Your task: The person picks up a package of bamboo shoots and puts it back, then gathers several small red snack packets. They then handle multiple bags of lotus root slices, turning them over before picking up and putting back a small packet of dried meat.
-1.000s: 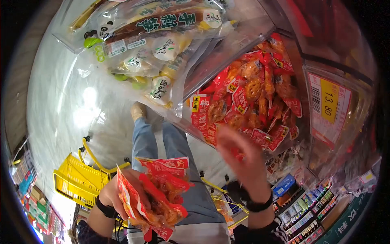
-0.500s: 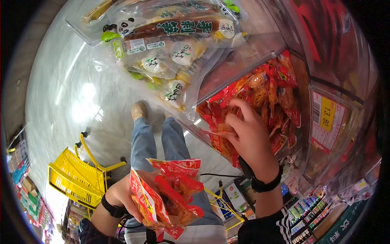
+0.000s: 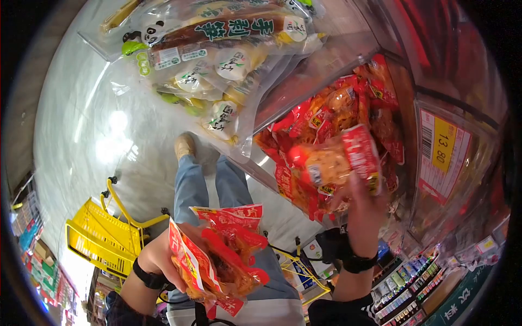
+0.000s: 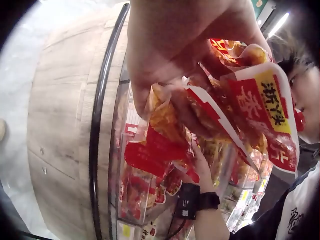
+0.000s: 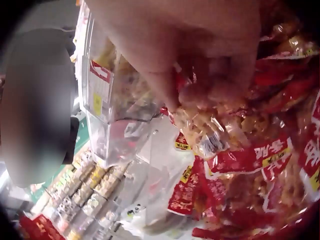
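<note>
In the head view my left hand [image 3: 165, 257] grips several red snack packets [image 3: 231, 258] in front of the legs. The left wrist view has its fingers curled round those packets [image 4: 260, 105]. My right hand [image 3: 365, 217] pinches one red-and-clear packet [image 3: 331, 163] above the clear bin [image 3: 321, 70] of similar packets [image 3: 386, 133]. In the right wrist view the right hand's [image 5: 195, 45] bent fingertips are on a packet [image 5: 200, 132], with more red packets [image 5: 295, 175] around it.
Clear bags of bamboo shoots [image 3: 223, 65] lie left of the bin. A price tag [image 3: 443, 152] is on the right bin. Yellow baskets [image 3: 100, 236] on a wheeled frame stand at lower left, shelves of goods [image 3: 408, 293] at lower right.
The right hand, earlier reaching among the bin's packets, has moved slightly right and toward the body, with one packet now lifted in its fingers. The left hand still grips its packets.
</note>
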The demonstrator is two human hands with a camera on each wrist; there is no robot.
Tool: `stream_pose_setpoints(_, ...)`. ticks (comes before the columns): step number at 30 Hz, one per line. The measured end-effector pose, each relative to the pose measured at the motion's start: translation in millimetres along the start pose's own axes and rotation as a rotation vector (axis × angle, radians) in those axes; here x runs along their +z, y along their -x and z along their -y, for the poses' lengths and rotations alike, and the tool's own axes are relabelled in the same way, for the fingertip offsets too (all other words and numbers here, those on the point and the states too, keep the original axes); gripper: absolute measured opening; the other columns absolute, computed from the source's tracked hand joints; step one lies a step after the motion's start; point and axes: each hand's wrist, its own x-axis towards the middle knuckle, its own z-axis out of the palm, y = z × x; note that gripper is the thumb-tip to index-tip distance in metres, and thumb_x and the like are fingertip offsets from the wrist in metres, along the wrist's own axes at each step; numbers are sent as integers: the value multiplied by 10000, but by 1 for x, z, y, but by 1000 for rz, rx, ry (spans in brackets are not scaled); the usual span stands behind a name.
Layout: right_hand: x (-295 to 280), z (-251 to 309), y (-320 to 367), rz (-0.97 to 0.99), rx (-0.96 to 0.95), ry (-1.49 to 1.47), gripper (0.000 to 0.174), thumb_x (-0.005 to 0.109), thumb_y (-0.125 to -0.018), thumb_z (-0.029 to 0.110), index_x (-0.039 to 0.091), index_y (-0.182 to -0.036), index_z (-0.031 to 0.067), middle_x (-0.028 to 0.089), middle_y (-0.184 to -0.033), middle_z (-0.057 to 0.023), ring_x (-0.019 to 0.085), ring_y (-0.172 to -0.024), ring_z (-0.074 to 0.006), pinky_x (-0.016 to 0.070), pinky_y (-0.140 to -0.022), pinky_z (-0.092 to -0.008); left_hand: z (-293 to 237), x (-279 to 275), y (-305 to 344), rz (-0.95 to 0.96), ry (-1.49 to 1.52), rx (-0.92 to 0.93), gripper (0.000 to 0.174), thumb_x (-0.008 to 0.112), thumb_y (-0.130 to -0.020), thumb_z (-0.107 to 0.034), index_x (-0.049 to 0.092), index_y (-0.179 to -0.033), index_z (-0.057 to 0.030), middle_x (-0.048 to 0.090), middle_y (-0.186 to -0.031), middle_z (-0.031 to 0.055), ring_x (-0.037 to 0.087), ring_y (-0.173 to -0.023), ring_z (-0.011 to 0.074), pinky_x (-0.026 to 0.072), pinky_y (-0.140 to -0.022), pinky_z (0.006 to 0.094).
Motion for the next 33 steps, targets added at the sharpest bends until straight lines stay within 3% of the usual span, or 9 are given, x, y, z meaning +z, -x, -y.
stream_pose_setpoints(3, 21, -3, 7, 223, 11, -49, 211, 537, -878, 107, 563, -1056, -2, 610, -804, -42, 591, -684, -118, 464, -614, -236, 1, 1, -3, -11, 19, -28, 531, 860, -436, -176, 656, -887, 15, 656, -948, 145, 622, -880, 250, 447, -820, 340)
stream_pose_setpoints(6, 34, -21, 0, 464, -230, 109, 246, 524, -878, 79, 543, -1090, -45, 622, -912, -77, 607, -768, -141, 475, -690, -248, 0, 7, -10, -56, 73, -40, 540, 862, -426, -182, 657, -885, 15, 645, -984, 163, 612, -921, 282, 430, -860, 371)
stream_pose_setpoints(7, 38, -33, -4, 490, -226, 81, 292, 558, -873, 104, 544, -1144, -4, 563, -1096, -128, 610, -771, -168, 473, -732, -295, 1, 8, -11, -57, 93, -31, 543, 863, -423, -182, 658, -886, 15, 641, -993, 169, 607, -932, 291, 424, -871, 381)
stream_pose_setpoints(11, 46, -37, -10, 231, -466, 427, 277, 599, -845, 94, 574, -1114, 29, 560, -945, -112, 595, -741, -196, 475, -676, -299, 2, 6, -13, -21, 59, 8, 546, 863, -419, -180, 659, -888, 12, 639, -999, 174, 599, -952, 299, 410, -893, 396)
stream_pose_setpoints(15, 45, -18, -7, 155, -367, 190, 278, 677, -762, 27, 587, -1025, 10, 576, -885, -99, 592, -712, -216, 452, -548, -262, 1, 6, -16, -11, 46, -1, 546, 865, -419, -177, 657, -886, 17, 638, -1002, 173, 601, -949, 296, 413, -890, 393)
stream_pose_setpoints(18, 42, -22, -13, 175, -482, 392, 211, 672, -773, 52, 591, -961, 5, 580, -813, -108, 590, -694, -212, 442, -532, -292, 2, 6, -14, -45, 97, -43, 548, 865, -422, -174, 657, -890, 22, 640, -997, 171, 603, -943, 297, 417, -885, 392)
stream_pose_setpoints(21, 52, -25, -15, 153, -391, 461, 172, 664, -788, 99, 588, -911, 5, 569, -748, -122, 579, -672, -255, 440, -547, -340, -2, 14, -17, -91, 96, -26, 548, 862, -425, -165, 656, -895, 26, 645, -976, 170, 606, -935, 301, 421, -879, 391)
stream_pose_setpoints(27, 54, -18, -39, 136, -278, 689, 295, 671, -784, 195, 566, -988, 9, 598, -822, -148, 584, -740, -338, 458, -649, -399, 0, 14, -23, -74, 100, 31, 549, 851, -421, -151, 654, -901, 31, 647, -959, 178, 609, -923, 307, 421, -877, 392)
stream_pose_setpoints(33, 36, -2, -32, 27, -454, 617, 455, 711, -754, 201, 510, -1128, 37, 604, -885, -139, 600, -738, -291, 477, -664, -369, 1, 16, -21, -117, 99, -44, 527, 844, -452, -195, 659, -891, 30, 642, -982, 189, 607, -930, 318, 420, -877, 408)
